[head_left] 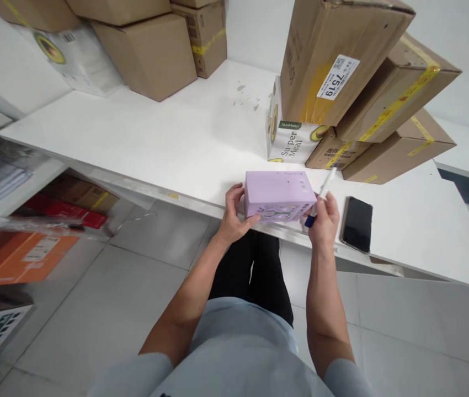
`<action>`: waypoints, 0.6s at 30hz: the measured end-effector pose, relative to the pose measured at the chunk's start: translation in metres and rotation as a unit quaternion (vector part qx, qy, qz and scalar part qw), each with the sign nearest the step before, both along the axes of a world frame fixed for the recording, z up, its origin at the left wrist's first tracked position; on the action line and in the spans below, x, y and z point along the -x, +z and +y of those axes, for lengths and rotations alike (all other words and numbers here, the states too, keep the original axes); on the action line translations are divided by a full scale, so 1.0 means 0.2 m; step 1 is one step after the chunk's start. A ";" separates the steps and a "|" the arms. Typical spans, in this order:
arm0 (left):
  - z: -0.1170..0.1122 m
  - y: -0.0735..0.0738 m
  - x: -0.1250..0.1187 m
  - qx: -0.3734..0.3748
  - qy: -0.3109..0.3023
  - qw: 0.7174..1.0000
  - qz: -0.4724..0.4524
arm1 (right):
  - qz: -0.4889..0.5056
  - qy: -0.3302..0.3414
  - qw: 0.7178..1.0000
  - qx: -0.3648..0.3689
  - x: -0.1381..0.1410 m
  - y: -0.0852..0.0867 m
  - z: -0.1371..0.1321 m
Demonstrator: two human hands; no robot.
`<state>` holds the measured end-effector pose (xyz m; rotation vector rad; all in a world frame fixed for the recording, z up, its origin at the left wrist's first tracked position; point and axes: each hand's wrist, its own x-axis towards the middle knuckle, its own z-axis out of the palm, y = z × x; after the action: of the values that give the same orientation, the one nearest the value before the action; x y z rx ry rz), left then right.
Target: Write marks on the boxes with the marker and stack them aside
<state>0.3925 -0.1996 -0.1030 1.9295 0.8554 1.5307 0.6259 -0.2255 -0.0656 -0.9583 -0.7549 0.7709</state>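
Observation:
A light purple printed box point(280, 190) rests at the front edge of the white shelf, its printed side facing me. My left hand point(234, 216) grips its left end, thumb on the front and fingers behind the corner. Between the fingers of my right hand point(324, 219) is a white marker point(327, 184), slanted, with its dark blue end pointing down. That hand is at the box's right end; whether its fingers touch the box I cannot tell. A black phone point(357, 224) lies face up to the right of my right hand.
Cardboard boxes point(342, 55) are stacked behind on the right, above a white "Su-per Meal" box point(290, 144). More cartons point(152, 55) stand at the back left. The shelf's point(135, 138) front edge runs before my legs. Lower left, an orange box point(19, 256) sits on side shelving.

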 end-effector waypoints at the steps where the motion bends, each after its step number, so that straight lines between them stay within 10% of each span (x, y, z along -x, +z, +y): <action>1: 0.00 0.00 0.00 -0.004 0.003 1.000 0.025 | -0.003 -0.028 1.000 -0.012 -0.02 0.03 -0.01; 5: 0.00 0.03 0.01 0.041 -0.008 0.995 0.092 | -0.019 -0.035 0.997 -0.062 -0.14 0.18 -0.10; 10: -0.01 0.08 0.02 0.083 -0.020 0.990 0.112 | -0.053 0.128 0.979 -0.148 -0.15 0.35 -0.18; 18: -0.02 0.12 0.04 0.136 -0.057 0.985 0.092 | -0.114 0.053 0.977 -0.174 0.14 0.46 -0.06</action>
<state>0.3842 -0.2032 -0.0797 1.9012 0.9603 1.1185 0.5987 -0.2380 0.0268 -0.6987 -1.1083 0.5995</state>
